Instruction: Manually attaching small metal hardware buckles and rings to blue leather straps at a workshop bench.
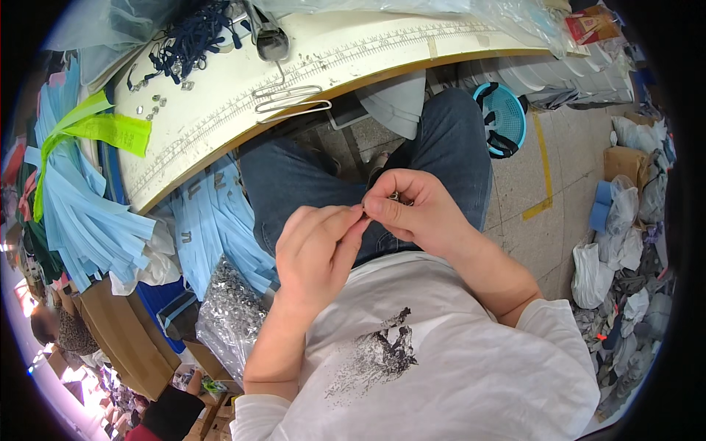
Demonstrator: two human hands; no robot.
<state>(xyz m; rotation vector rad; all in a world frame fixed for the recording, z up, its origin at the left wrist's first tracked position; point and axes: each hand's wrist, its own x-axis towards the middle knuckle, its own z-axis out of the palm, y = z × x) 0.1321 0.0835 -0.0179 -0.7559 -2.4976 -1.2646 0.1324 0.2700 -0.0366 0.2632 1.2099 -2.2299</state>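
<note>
Over my lap, my left hand (316, 246) and my right hand (421, 212) meet, thumbs and fingers pinched tip to tip. What lies between the left fingertips is too small and hidden to make out. Several small shiny metal pieces (400, 198) show inside the curled fingers of my right hand. Beside my left thigh hang light blue strips (213, 213), some with small dark metal pieces on them. A clear plastic bag (232, 312) full of small metal pieces rests close to my left forearm.
Ahead curves a white table (353, 55) with ruler markings, bearing navy cords (193, 44), loose metal bits (153, 110) and a bent wire hook (290, 99). More light blue strips (81, 198) hang left, tied with neon-yellow cloth (118, 132). A blue basket (515, 117) stands right.
</note>
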